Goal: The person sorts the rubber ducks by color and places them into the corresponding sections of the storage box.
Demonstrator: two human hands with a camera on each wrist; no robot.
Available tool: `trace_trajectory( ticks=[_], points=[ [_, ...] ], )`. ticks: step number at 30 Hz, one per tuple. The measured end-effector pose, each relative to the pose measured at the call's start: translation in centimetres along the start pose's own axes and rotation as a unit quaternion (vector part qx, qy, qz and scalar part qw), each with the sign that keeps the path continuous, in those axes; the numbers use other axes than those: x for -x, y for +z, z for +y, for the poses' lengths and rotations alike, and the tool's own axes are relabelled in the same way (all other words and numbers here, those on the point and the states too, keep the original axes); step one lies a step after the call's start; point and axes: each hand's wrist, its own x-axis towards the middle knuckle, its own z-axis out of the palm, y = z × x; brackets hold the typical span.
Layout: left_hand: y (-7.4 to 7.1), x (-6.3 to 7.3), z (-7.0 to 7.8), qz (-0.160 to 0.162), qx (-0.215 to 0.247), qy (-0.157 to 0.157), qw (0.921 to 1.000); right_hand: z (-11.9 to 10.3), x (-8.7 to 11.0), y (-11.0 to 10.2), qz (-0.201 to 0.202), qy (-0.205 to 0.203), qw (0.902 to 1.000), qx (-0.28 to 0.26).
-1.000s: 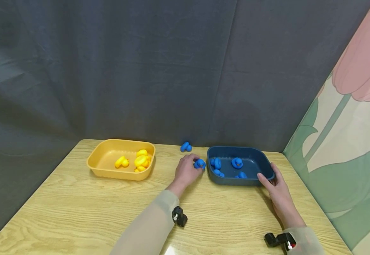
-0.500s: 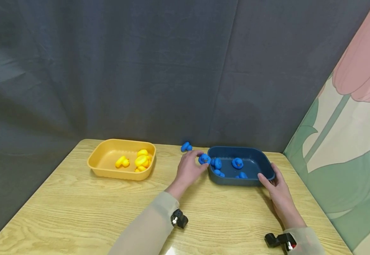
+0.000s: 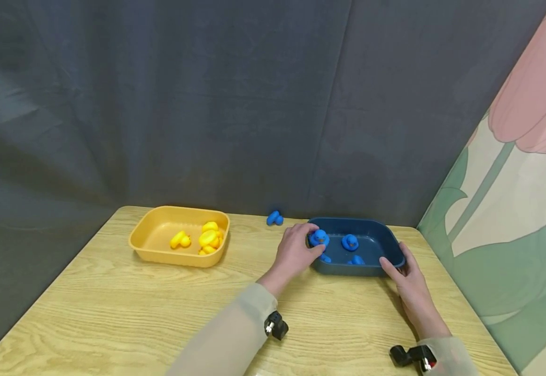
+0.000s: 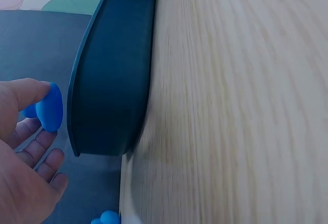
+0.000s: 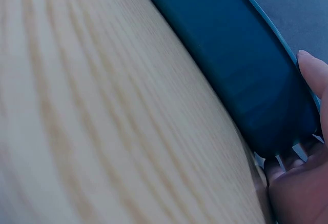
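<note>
My left hand (image 3: 295, 251) pinches a blue toy duck (image 3: 320, 237) between thumb and fingers, over the left end of a dark blue bin (image 3: 377, 237). From the left wrist view, the held duck (image 4: 50, 107) is up at rim height beside the bin's wall (image 4: 110, 75). My right hand (image 3: 413, 287) grips the front right corner of that bin, thumb at the rim and fingers round the outer side. Inside the bin a blue duck (image 3: 350, 242) sits upright in the middle, and another (image 3: 356, 260) is partly hidden by the front wall. My left hand and its duck hide part of the left end.
To the left stands a yellow bin (image 3: 153, 253) with several yellow ducks (image 3: 209, 238) in it. One more blue duck (image 3: 275, 218) lies at the table's back edge, between the bins. A grey curtain (image 3: 235, 115) hangs behind the wooden table (image 3: 127, 313).
My left hand has lifted the blue duck off the table and carried it right, over the dark blue bin's left rim. My right hand keeps its grip on the corner.
</note>
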Motion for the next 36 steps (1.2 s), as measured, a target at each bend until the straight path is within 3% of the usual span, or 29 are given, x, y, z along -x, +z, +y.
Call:
trace_trajectory(
  ticks=[14,20,28,36],
  points=[
    [1.2,-0.4,0.8,-0.030,-0.027,0.015,0.9991,0.0,-0.1,0.1,0.000,-0.002,1.0000,-0.001],
    [1.0,-0.7,0.3,-0.019,-0.018,0.006,0.9996,-0.2,-0.1,-0.1,-0.001,0.000,1.0000,-0.006],
    [-0.2,-0.7,-1.2,0.008,-0.003,-0.003,1.0000,-0.1,0.2,-0.2,-0.001,0.001,1.0000,-0.004],
    [-1.6,-1.6,-3.5,0.044,-0.010,0.001,0.9990,-0.1,0.4,-0.4,0.003,0.000,1.0000,-0.001]
  ],
)
